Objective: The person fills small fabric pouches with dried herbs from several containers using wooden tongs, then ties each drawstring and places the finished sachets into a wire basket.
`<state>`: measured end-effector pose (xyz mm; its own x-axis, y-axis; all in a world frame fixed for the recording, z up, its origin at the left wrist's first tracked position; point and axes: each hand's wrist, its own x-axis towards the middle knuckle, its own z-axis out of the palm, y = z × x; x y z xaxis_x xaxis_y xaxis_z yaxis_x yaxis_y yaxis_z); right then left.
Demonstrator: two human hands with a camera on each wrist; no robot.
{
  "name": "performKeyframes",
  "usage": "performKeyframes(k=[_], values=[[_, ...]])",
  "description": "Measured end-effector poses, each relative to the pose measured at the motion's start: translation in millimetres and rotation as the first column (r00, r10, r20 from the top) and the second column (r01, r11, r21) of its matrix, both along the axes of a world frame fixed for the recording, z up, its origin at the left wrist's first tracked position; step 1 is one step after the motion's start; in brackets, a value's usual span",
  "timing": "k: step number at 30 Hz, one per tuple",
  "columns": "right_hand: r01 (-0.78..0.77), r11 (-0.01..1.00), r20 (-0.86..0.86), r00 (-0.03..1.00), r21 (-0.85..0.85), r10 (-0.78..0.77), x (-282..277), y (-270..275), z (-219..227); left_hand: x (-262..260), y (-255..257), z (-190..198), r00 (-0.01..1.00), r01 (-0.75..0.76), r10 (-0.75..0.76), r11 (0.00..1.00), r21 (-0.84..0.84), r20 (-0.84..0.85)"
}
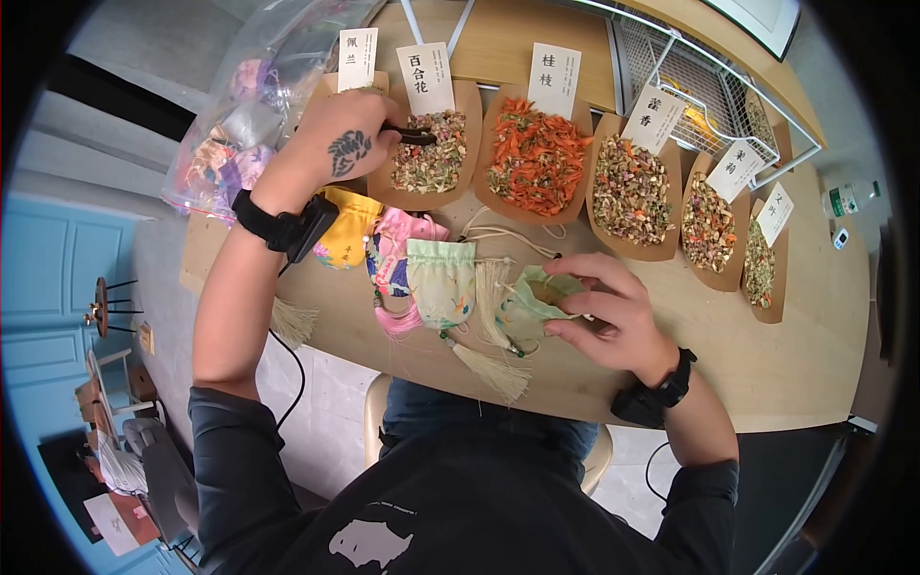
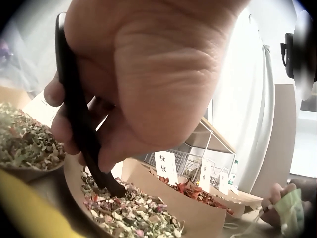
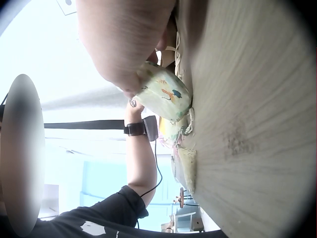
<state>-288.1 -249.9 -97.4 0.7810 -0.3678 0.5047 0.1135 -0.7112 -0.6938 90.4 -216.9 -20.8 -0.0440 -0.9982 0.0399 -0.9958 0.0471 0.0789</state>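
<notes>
My left hand (image 1: 347, 139) grips a dark scoop (image 2: 79, 106), its tip down in the dried flower mix (image 2: 133, 213) of a brown paper tray (image 1: 470, 158). The card at that tray reads 百合花. Lower right, my right hand (image 1: 618, 311) holds a pale green drawstring sachet (image 1: 522, 314) by its mouth, which gapes upward. Fingers and thumb are at the rim, and the sachet's printed side (image 3: 166, 94) shows in the right wrist view. Beside it lies another light green sachet (image 1: 443, 283) with a cream tassel (image 1: 494, 372).
A yellow sachet (image 1: 347, 230) and a pink one (image 1: 412, 225) lie left of the green ones. Trays of orange-red herb (image 1: 539, 158) and other mixes (image 1: 632, 196) curve rightward, with name cards. Behind stand a wire rack (image 1: 709, 86) and, left, a clear plastic bag (image 1: 235, 125).
</notes>
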Motion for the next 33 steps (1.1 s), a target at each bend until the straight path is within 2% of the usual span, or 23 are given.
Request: performKeyframes(k=[4, 7, 10, 16, 19, 22, 25, 27, 33], values=[[-0.008, 0.996, 0.069, 0.998, -0.086, 0.014, 4, -4, -1, 4, 0, -5, 0.999, 0.024, -0.024, 1.000, 0.014, 0.023], [0.007, 0.992, 0.052, 0.999, -0.129, -0.001, 3, -3, 4, 2, 4, -5, 1.000, 0.029, -0.029, 0.999, -0.013, 0.012], [0.016, 0.987, 0.000, 1.000, -0.162, -0.016, 0, -3, 8, 3, 11, -5, 0.999, 0.054, -0.054, 0.988, -0.141, -0.001], [0.021, 0.976, -0.029, 0.999, -0.217, -0.028, 1, -2, 16, -8, 21, 10, 0.998, -0.014, 0.010, 0.997, -0.079, -0.057], [0.037, 0.959, -0.056, 0.997, -0.281, -0.055, 2, 2, 21, -12, 24, 5, 0.999, 0.024, -0.027, 0.993, -0.118, -0.022], [0.043, 0.958, -0.101, 0.992, -0.284, -0.074, 2, 3, 26, -22, 27, 14, 0.996, 0.055, -0.063, 0.992, -0.117, -0.064], [0.059, 0.972, -0.114, 0.990, -0.228, -0.087, 1, 2, 25, -58, 39, 37, 0.979, 0.139, -0.156, 0.982, -0.128, -0.135], [0.065, 0.977, -0.111, 0.990, -0.203, -0.089, 1, 1, 24, -82, 47, 48, 0.947, 0.247, -0.274, 0.955, -0.163, -0.170], [0.058, 0.978, -0.090, 0.993, -0.202, -0.077, 1, 3, 24, -125, 52, 41, 0.869, 0.440, -0.457, 0.889, -0.125, -0.189]])
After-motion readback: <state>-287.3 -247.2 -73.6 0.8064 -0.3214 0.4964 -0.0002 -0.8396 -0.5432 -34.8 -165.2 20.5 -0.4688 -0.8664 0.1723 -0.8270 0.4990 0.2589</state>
